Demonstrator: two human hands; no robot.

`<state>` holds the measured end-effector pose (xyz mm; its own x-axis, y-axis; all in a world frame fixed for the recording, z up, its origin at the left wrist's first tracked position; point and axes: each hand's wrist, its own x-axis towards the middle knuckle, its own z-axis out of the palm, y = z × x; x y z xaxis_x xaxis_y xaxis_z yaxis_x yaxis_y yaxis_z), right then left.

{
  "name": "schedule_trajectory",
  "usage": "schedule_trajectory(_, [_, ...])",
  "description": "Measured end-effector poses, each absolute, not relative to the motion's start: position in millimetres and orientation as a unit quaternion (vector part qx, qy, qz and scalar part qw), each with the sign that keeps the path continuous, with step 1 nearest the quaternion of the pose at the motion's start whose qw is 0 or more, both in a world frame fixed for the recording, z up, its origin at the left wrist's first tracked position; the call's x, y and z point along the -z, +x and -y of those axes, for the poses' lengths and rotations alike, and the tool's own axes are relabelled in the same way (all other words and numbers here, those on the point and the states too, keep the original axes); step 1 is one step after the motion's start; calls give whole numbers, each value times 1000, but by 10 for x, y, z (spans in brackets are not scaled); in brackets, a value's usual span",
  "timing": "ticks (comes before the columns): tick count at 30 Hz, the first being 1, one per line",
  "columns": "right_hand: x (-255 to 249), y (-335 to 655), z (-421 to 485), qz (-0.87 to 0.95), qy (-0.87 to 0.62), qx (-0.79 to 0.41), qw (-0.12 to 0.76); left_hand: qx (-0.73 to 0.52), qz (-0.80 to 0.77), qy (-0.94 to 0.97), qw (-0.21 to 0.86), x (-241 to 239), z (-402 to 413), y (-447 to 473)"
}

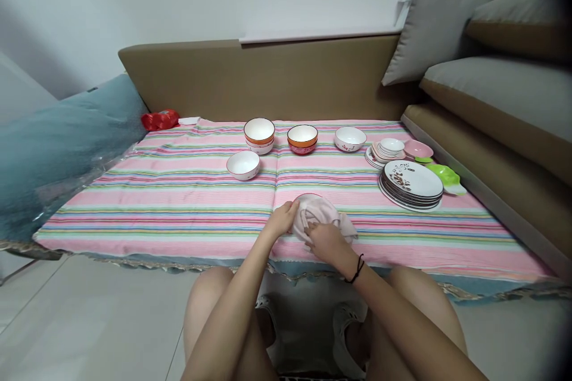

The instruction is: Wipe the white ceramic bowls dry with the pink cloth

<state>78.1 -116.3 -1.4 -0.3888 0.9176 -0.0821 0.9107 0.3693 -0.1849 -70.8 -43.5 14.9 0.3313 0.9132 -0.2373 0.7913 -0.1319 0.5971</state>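
A white bowl (298, 231) with a thin reddish rim rests on the striped cloth near the front edge, largely covered by a pale pink cloth (322, 211). My left hand (283, 218) grips the bowl's left rim, thumb towards the inside. On the right, my right hand (325, 241) presses the bunched pink cloth into the bowl, fingers curled on it. A loose corner of this cloth hangs out to the right. How deep the bowl is cannot be seen under the cloth.
Behind stand a single white bowl (243, 165), two stacks of bowls (259, 136) (302, 139) and a flowered bowl (350, 139). At right are stacked plates (413, 181), small dishes (391, 146) and a green dish (447, 176). Cushions (496, 95) border the right side; red ribbon (161, 120) lies far left.
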Motion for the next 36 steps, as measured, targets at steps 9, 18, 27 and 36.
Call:
schedule_trajectory(9, [12, 914, 1210, 860, -479, -159, 77, -137, -553, 761, 312, -159, 371, -711])
schedule_trajectory(18, [102, 1115, 1198, 859, -496, -41, 122, -109, -570, 782, 227, -395, 387, -737])
schedule_trajectory(27, [-25, 1025, 1232, 868, -428, -112, 227, -58, -600, 786, 137, -402, 475, -645])
schedule_trajectory(36, [198, 1048, 1137, 843, -503, -106, 159, -44, -581, 801, 135, -416, 503, -672])
